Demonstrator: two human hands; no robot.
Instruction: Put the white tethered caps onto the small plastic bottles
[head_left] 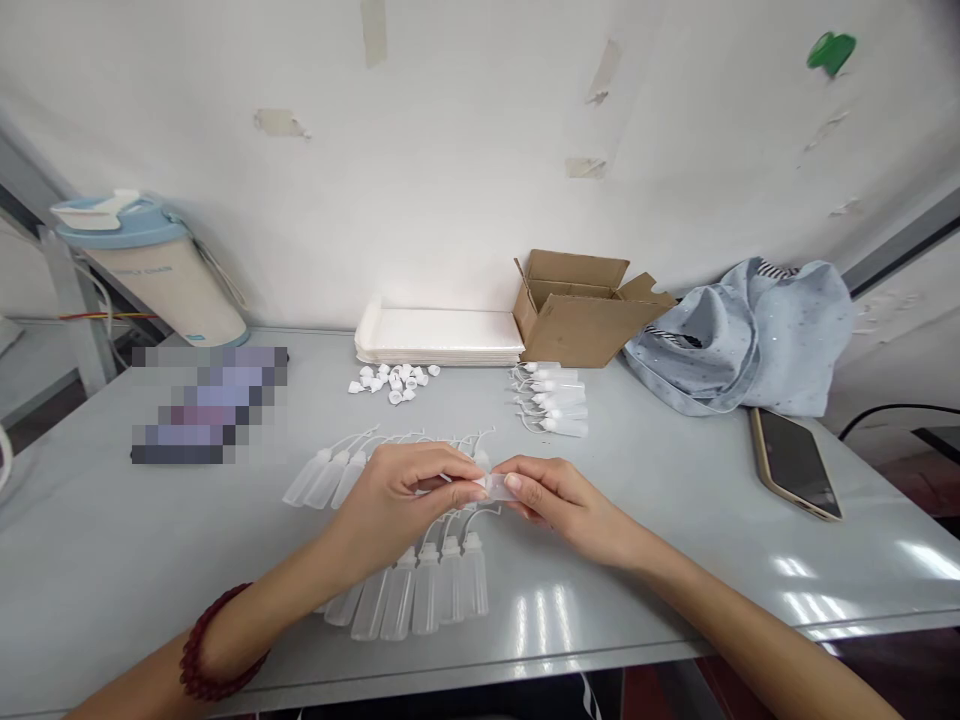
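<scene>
Above the middle of the table, my right hand [574, 505] pinches a small clear plastic bottle [498, 487], held on its side. My left hand [420, 490] has its thumb and fingers closed on the white top at the bottle's left end. Clear bottles with thin curved strips [426, 595] lie in a row below the hands. Another row of bottles [322, 480] is partly hidden behind my left hand. Loose white caps [395, 380] are piled farther back. Several capped bottles [559, 400] lie behind my right hand.
A stack of white trays [442, 335] and an open cardboard box [581, 315] stand by the wall. At the left are a tumbler [161, 280] and a pixelated item [214, 405]. A blue cloth bag [742, 340] and a phone [796, 463] lie at the right.
</scene>
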